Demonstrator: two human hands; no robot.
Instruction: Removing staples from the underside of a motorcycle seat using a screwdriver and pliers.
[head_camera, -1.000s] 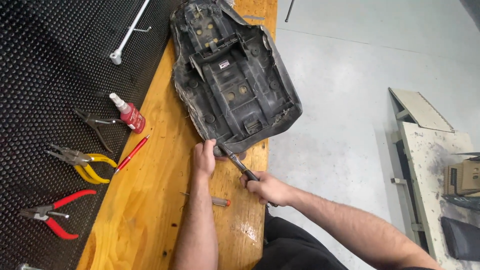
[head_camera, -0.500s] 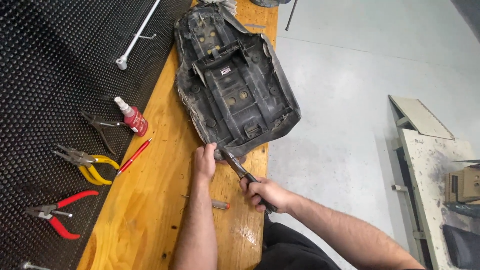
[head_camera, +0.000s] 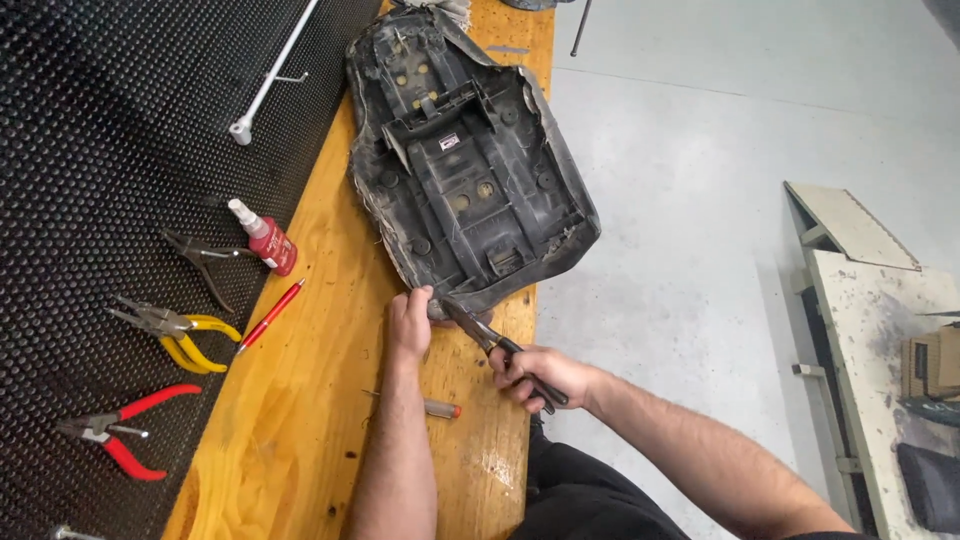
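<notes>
The seat pan (head_camera: 470, 170), a motorcycle-type seat turned underside up, lies on the wooden bench top (head_camera: 300, 400), its right edge overhanging the bench toward the grey floor (head_camera: 720, 180).

Head view, handling: the black moulded base is judged stiff and moderately light. The cover edge wrapped over its rim looks soft, worn and frayed, and is likely to tear if pulled hard. The ribbed base offers firm purchase; the rim nearest the person is the natural place to take hold, and the overhanging side is best steadied against tipping.

Head view, orientation: the long axis runs away from the person, leaning slightly left at the far end. The broad end points toward the person; the narrower end points to the far edge of the bench.

Head view, grip: the left hand (head_camera: 410, 322) is clenched on the near rim of the seat, fingers curled over the cover edge. The right hand (head_camera: 535, 375) is closed around the dark handles of a pair of pliers (head_camera: 490, 338), whose nose reaches the rim just beside the left hand. Whether the nose bites on anything cannot be told.

Head view, surroundings: a small red-tipped tool (head_camera: 435, 407) lies on the bench between the forearms. On the black studded mat (head_camera: 100, 150) to the left lie a red bottle (head_camera: 268, 240), a red pen (head_camera: 270, 314), yellow-handled pliers (head_camera: 175, 330) and red-handled pliers (head_camera: 120, 430).
</notes>
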